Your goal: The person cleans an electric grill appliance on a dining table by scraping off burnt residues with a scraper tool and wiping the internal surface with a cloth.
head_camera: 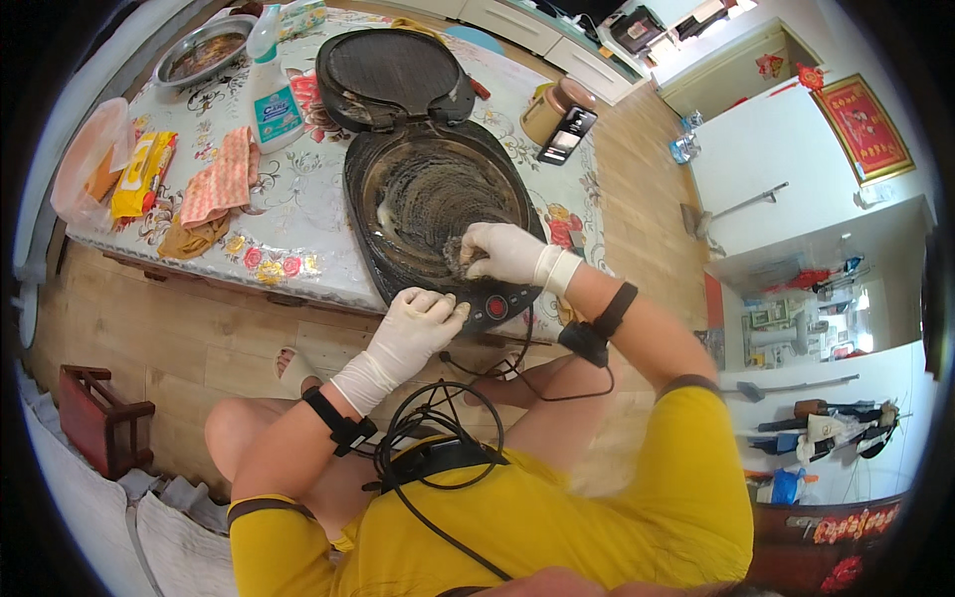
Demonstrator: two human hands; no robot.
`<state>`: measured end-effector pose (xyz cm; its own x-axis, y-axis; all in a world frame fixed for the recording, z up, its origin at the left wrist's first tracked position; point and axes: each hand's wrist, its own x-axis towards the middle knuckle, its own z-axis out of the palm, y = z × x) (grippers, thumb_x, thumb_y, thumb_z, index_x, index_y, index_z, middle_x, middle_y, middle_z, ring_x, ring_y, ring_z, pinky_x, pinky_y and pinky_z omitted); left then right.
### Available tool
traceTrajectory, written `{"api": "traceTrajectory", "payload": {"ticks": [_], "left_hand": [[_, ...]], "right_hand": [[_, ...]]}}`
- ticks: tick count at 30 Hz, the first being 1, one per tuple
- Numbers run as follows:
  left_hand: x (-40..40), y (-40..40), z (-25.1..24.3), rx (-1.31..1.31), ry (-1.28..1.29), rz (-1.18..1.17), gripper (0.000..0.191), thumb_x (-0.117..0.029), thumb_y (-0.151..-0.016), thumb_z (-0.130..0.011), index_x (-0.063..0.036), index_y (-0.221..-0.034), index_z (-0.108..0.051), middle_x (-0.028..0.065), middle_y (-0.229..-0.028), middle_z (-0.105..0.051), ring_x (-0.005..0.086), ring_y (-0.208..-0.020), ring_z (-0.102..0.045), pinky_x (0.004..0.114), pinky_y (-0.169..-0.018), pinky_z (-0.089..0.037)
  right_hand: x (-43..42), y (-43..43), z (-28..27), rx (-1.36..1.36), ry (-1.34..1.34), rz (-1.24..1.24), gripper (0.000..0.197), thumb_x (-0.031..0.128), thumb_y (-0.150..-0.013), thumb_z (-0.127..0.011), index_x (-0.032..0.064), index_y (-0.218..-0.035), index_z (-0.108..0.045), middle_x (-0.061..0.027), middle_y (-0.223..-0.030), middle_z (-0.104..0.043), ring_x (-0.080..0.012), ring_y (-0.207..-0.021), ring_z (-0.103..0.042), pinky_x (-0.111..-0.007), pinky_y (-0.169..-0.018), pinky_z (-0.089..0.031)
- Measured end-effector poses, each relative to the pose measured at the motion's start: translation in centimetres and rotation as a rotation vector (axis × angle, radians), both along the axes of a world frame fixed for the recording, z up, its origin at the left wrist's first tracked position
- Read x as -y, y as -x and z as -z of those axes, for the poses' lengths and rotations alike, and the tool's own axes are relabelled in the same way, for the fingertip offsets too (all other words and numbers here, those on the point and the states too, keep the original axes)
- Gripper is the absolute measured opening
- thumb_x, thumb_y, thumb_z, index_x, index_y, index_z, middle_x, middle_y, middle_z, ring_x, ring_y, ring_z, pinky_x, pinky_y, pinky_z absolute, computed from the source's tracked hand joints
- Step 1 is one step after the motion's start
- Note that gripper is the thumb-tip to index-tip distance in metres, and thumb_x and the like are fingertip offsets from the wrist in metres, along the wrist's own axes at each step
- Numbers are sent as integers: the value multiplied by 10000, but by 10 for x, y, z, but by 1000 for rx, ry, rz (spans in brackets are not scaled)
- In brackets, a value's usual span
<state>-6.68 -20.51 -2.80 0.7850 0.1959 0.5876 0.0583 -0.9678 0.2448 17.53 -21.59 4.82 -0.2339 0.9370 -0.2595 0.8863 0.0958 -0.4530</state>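
An electric baking pan [440, 179] lies opened flat on the table, its ridged lid [392, 67] folded back on the far side. Dark, wet-looking grime with curved streaks covers the lower plate, and a patch of pale foam [386, 216] sits at its left. My right hand [503, 252], in a white glove, grips a steel wool scrubber [455, 257] against the plate's near right part. With its gloved fingers curled over the pan's front rim, my left hand [425, 324] steadies it left of the red button [496, 306].
Left of the pan are a cleaner bottle [276, 112], a checked cloth [220, 179], a yellow wipes pack [145, 173] and a metal basin [205, 56] holding murky liquid. A phone [567, 134] leans on a jar [548, 112] at right. Black cable loops [440, 425] hang over my lap.
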Motion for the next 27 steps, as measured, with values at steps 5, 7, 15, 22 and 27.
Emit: {"api": "traceTrajectory", "payload": {"ticks": [5,7,15,22,27], "left_hand": [[0,-1,-9,39,-15,-9,354,-154,-772,-591,-85,-1116,-639,31,-1042,-615,186,-994,-570,350,-892,-450],[1,0,-12,43,6,5,354,-156,-773,-587,-85,-1116,-638,37,-1038,-613,191,-998,-571,353,-889,-452],[-3,2,-9,32,-11,-6,379,-169,-771,-602,-93,-1142,-627,45,-1061,-601,203,-1033,-554,375,-913,-434],[-2,2,-19,-87,15,-36,499,-225,-682,-753,-124,-1157,-637,105,-1287,-548,293,-1284,-448,533,-1113,-293],[-7,1,-25,-220,91,42,475,-289,-736,-757,-128,-1165,-631,141,-1312,-545,301,-1275,-463,527,-1125,-286]], "right_hand": [[-57,59,29,-263,-101,151,208,199,-747,-781,64,-877,-689,-135,-917,-679,-294,-885,-653,-374,-804,-504],[-93,60,35,-334,-101,161,235,198,-748,-788,36,-898,-707,-126,-849,-710,-268,-819,-676,-350,-762,-519],[-57,54,20,-197,-38,-2,230,208,-742,-765,71,-916,-704,-119,-942,-685,-296,-912,-652,-375,-818,-506],[0,-51,4,-16,-90,264,231,221,-759,-762,75,-922,-689,-120,-923,-686,-297,-889,-656,-374,-806,-510],[-69,-78,34,180,-260,729,218,256,-816,-744,72,-929,-714,-142,-806,-692,-243,-620,-663,-354,-690,-531]]}}
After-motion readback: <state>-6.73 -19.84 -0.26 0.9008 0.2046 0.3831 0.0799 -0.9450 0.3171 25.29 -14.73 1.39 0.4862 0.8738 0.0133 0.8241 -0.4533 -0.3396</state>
